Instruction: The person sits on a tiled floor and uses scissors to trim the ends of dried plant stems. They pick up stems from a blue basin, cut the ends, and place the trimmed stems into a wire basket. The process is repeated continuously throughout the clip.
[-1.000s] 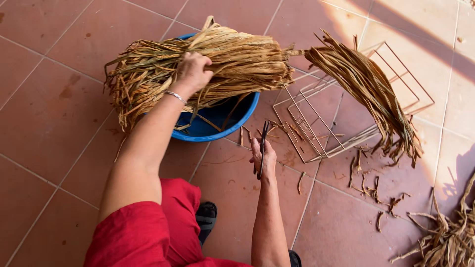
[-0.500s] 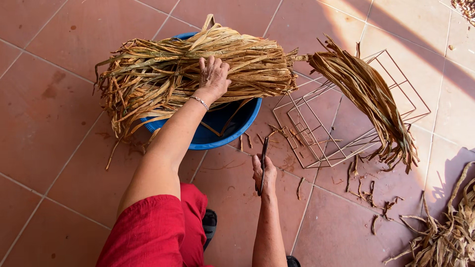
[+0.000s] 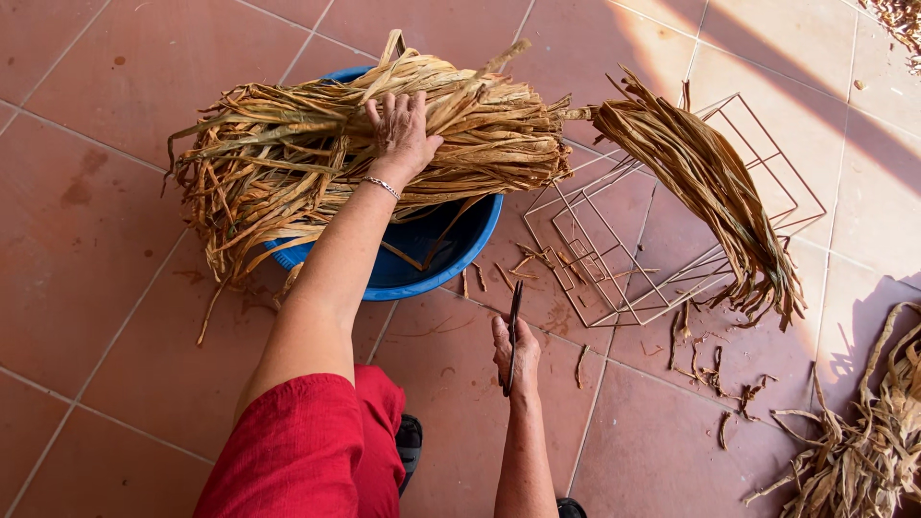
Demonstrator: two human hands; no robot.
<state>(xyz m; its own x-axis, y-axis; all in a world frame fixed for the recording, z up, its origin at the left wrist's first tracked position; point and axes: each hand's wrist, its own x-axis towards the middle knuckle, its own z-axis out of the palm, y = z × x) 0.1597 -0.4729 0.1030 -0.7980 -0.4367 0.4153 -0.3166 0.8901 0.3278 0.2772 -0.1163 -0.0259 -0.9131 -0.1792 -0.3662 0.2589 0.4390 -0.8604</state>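
My left hand (image 3: 403,129) presses down on a thick bundle of dried tan leaf strips (image 3: 288,163) that lies across a blue plastic basin (image 3: 451,254). A thin bracelet circles that wrist. My right hand (image 3: 514,353) rests low over the tiled floor, fingers closed on a thin dark strip (image 3: 513,331) that points towards the basin. A second sheaf of dried strips (image 3: 700,182) drapes over a wire frame (image 3: 662,230) to the right.
Short scraps of dried leaf (image 3: 710,369) litter the terracotta tiles (image 3: 86,221) near the frame. A loose pile of dried strips (image 3: 863,451) sits at the lower right. My red trouser leg (image 3: 317,451) and a dark shoe (image 3: 410,441) fill the bottom.
The view has shifted, so the basin and bundle sit slightly further right. My left hand stays on the bundle and has slid a little along it. My right hand keeps the dark strip.
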